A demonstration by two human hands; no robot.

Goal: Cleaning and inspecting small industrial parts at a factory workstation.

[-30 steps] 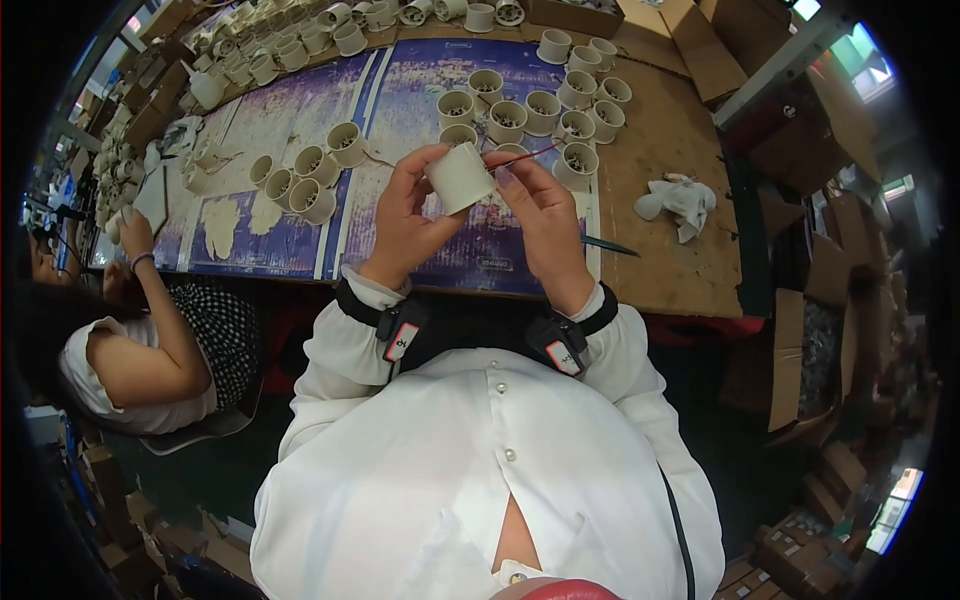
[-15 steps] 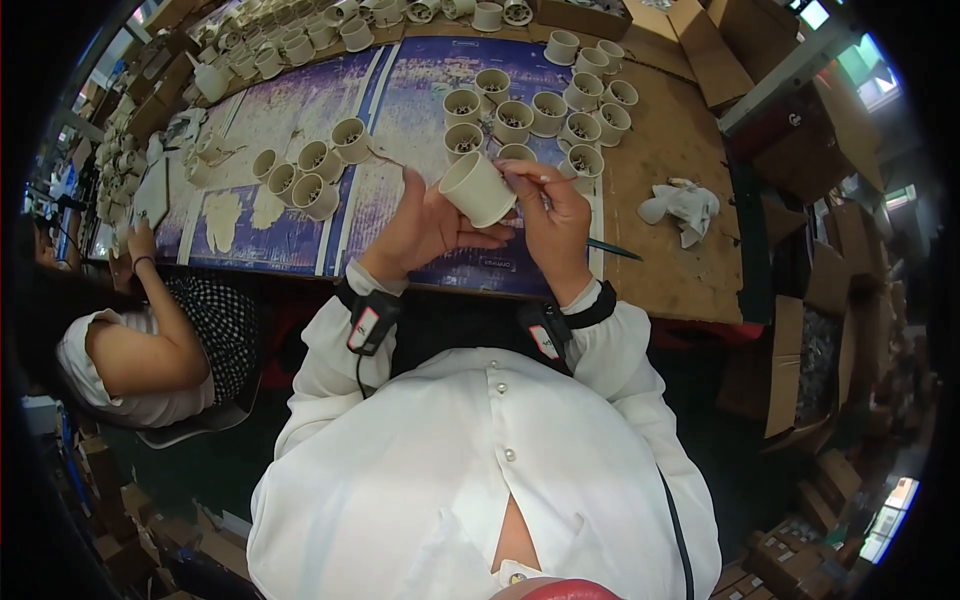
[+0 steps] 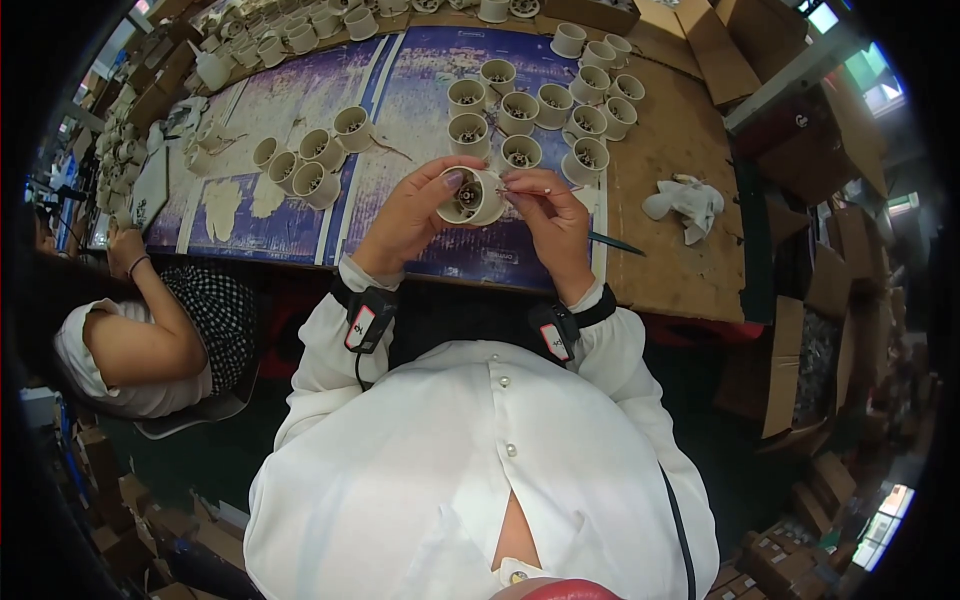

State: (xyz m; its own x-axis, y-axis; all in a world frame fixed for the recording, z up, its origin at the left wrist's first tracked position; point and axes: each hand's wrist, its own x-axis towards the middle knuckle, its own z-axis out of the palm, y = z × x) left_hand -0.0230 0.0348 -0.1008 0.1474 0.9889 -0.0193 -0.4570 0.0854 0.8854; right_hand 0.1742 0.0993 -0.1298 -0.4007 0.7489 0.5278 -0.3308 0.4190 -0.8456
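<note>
In the head view, the off-white, round, plastic-looking cup (image 3: 489, 205) is up over the surface (image 3: 440, 75), tipped so its open mouth faces up and a bit left, dark metallic-looking bits inside. The grip of the left hand (image 3: 408, 212) is closed on the cup's side, thumb at the rim. The right hand (image 3: 552, 212) sits just right of the cup, its grip pinching a thin reddish wire (image 3: 511, 190) beside the base. Beyond the cup there's a bunch of similar off-white round cups (image 3: 518, 126), plus a smaller cluster of filled cups (image 3: 324, 158) to its left. Right of it: a slim dark-green pointed tool (image 3: 616, 243), then a crumpled white cloth (image 3: 690, 205). Well left of it sits a co-worker (image 3: 140, 345).
</note>
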